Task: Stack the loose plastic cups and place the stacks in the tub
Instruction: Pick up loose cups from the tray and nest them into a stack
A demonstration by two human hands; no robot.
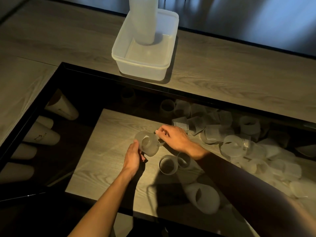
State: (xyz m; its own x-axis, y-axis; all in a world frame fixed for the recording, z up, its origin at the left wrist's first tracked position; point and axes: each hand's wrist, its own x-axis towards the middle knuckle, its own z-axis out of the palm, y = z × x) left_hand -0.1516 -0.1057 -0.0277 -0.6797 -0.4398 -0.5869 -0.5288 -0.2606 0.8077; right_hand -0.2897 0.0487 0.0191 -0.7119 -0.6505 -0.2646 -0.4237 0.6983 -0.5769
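Grips a cup (148,145) in the curled fingers (136,144) of the left hand (132,157), over the tabletop (106,151); pinches its rim with the right hand (174,138). Heaped at right: loose cups (232,146). Upright in the far tub (142,65): a stack (143,23).

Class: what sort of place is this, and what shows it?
Likely an indoor sorting spot, home or workshop unclear: wood-grain tabletop, plastic tub holding a cup stack, heap of loose cups.

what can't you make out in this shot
Head view only:
- Stack in the tub: top cut off by the frame edge, height unknown.
- Pile at right: dim, overlapping, count unclear.
- Right hand: what it pinches, by the cup in the left hand, is too small to tell.
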